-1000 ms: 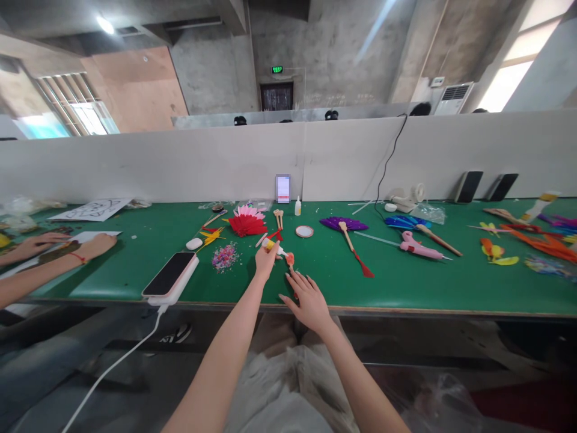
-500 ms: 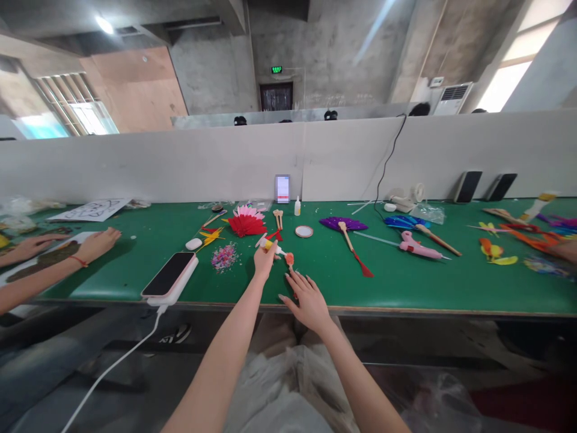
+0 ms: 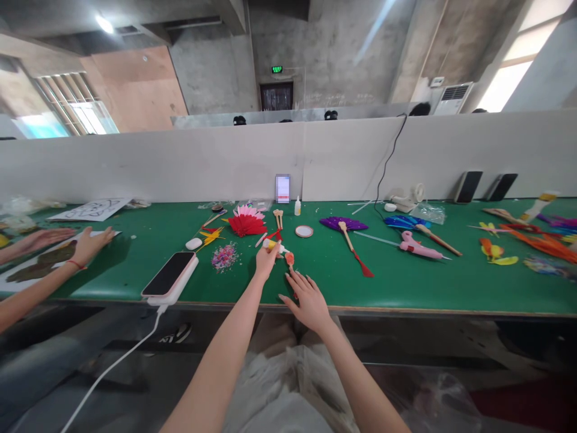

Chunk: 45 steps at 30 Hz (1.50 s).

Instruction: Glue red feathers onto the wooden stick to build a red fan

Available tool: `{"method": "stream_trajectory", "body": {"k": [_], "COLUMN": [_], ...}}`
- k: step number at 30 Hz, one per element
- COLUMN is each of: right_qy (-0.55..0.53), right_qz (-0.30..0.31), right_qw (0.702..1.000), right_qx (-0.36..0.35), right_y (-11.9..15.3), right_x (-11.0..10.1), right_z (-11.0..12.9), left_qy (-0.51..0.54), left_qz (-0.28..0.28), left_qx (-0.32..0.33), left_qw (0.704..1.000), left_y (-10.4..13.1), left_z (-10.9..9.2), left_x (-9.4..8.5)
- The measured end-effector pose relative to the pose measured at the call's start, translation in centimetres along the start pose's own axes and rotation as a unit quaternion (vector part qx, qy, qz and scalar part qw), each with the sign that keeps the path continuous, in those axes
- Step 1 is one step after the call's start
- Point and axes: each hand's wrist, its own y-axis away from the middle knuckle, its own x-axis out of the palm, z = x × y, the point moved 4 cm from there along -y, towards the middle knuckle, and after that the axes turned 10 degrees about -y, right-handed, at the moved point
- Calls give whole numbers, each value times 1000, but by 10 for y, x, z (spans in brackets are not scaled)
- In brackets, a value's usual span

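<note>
Over a green table [image 3: 153, 237], left grip [image 3: 266, 261] closed round a tilted bottle [image 3: 271, 244], right hand [image 3: 309, 299] loosely spread, palm down

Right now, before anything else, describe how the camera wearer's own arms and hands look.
Both forearms are bare, with no sleeve in view. The left hand and right hand are ungloved, and no watch or bracelet shows on either wrist. The right hand's fingernails look fairly long. Between the arms shows a light grey garment.
</note>
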Motion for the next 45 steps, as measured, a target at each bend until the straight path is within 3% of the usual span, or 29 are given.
{"method": "stream_trajectory", "body": {"k": [19, 39, 45], "right_qy": [3, -7, -10], "right_qz": [4, 6, -1], "right_qw": [1000, 1000, 1000], "right_qx": [0, 2, -1], "right_y": [0, -1, 0], "right_x": [0, -1, -1], "right_z": [0, 1, 0], "left_qy": [22, 4, 17], "left_qz": [35, -12, 1], "left_qx": [11, -7, -2], "left_qw": [999, 1000, 1000], "left_y": [1, 1, 1], "left_z": [-5, 1, -1], "left_x": [4, -1, 0]}}
